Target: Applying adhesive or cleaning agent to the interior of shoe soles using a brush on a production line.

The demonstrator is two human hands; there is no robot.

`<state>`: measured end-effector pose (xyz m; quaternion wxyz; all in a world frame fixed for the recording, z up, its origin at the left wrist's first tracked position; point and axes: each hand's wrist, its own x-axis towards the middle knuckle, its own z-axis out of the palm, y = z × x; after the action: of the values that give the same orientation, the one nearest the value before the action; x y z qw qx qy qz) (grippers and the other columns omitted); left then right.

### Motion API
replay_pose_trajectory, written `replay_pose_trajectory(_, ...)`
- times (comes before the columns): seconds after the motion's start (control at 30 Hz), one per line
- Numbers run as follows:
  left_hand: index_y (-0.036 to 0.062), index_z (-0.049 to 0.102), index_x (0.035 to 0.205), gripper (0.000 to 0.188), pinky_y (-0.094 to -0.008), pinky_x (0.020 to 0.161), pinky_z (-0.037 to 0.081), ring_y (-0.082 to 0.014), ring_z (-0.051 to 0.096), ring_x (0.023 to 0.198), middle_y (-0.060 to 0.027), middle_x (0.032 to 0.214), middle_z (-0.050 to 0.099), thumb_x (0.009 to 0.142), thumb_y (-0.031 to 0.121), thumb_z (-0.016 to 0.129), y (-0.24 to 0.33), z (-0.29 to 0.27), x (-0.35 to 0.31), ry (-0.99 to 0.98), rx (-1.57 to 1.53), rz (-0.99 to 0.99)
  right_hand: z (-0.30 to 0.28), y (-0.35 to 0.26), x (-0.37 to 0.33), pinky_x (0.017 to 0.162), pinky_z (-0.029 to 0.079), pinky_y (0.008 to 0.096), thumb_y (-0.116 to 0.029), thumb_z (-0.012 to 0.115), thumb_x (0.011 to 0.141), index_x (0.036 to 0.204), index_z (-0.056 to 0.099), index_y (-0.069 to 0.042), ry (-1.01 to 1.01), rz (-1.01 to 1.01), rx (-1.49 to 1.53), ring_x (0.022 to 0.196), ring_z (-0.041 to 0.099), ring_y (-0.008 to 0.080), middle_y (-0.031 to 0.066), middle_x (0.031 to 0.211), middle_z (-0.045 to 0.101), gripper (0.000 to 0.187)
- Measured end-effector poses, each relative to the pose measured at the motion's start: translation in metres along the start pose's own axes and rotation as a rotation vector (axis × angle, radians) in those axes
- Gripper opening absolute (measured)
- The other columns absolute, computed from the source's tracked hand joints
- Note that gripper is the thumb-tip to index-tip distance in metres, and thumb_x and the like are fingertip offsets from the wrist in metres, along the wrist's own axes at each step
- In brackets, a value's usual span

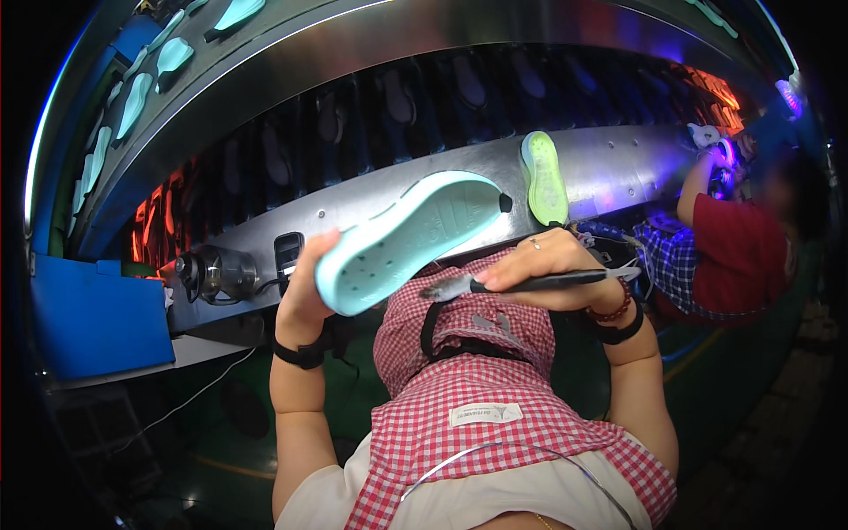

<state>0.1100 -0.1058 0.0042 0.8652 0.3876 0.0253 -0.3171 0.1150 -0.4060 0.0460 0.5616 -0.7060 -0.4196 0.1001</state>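
Note:
My left hand (306,287) grips the heel end of a pale turquoise shoe sole (415,225), tilted so its hollow inner side with small holes shows. A dark patch sits at the sole's far tip. In my right hand (552,265) is a brush (548,281) with a black handle, its pale, dark-tipped head pointing left. The brush head is just below the sole, and I cannot tell whether they touch. A yellow-green shoe sole (545,179) lies on the metal ledge (424,172) beyond my right hand.
Behind the ledge runs a dark rack (353,124) holding several soles, with orange glow at both ends. A glass jug (225,272) and a black phone-like device (288,251) stand at left, near a blue box (102,322). At right works a person in red (738,247).

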Motion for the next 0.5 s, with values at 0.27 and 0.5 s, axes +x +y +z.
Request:
replay_pose_trajectory(0.27,0.0007,0.035,0.128,0.082,-0.0479,0.093,0.039,-0.034,0.049,0.108,-0.019,0.121,0.048,0.083,0.066,0.018,-0.064,0.007,0.049,-0.062,-0.473,0.242,0.034,0.03,0.017,0.059,0.044,0.0239,-0.005,0.067,0.07,0.088,0.067,0.0,0.309,0.354,0.132,0.067,0.057,0.0113,0.0084,0.075,0.063,0.018)
replay_pose_trajectory(0.5,0.0037,0.044,0.12,0.083,-0.0453,0.092,0.04,-0.0296,0.052,0.102,-0.0165,0.108,0.055,0.081,0.071,0.016,-0.083,0.008,0.055,0.252,-0.443,0.259,0.064,0.038,0.018,0.059,0.045,0.0273,-0.002,0.069,0.066,0.086,0.065,-0.002,0.336,0.02,-0.263,0.063,0.057,0.0174,0.007,0.073,0.063,0.021)
